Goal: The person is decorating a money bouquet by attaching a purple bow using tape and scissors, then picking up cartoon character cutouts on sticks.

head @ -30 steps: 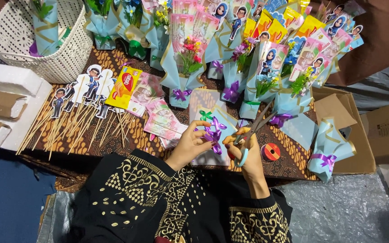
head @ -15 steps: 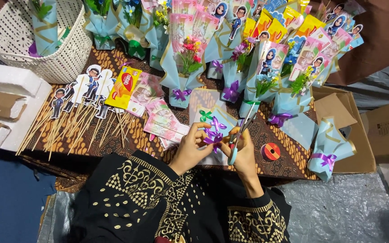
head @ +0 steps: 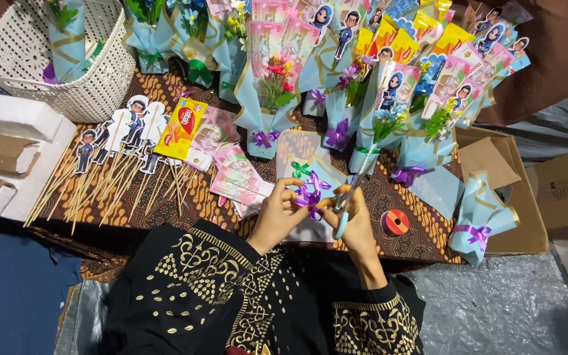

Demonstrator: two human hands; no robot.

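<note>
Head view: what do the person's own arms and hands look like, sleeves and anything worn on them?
Both arms wear long black sleeves with gold embroidery: scrolling and dotted patterns, and a denser gold band at each cuff. The left hand and right hand are bare, with no gloves; no rings or watch can be made out.

Home craft corner, gift bouquets (head: 267, 85), cartons (head: 563, 190)

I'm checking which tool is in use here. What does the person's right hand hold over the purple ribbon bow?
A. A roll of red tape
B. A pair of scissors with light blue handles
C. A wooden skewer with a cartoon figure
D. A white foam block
B: the right hand grips light blue-handled scissors, blades pointing up, beside the purple ribbon bow pinched by the left hand.
</note>
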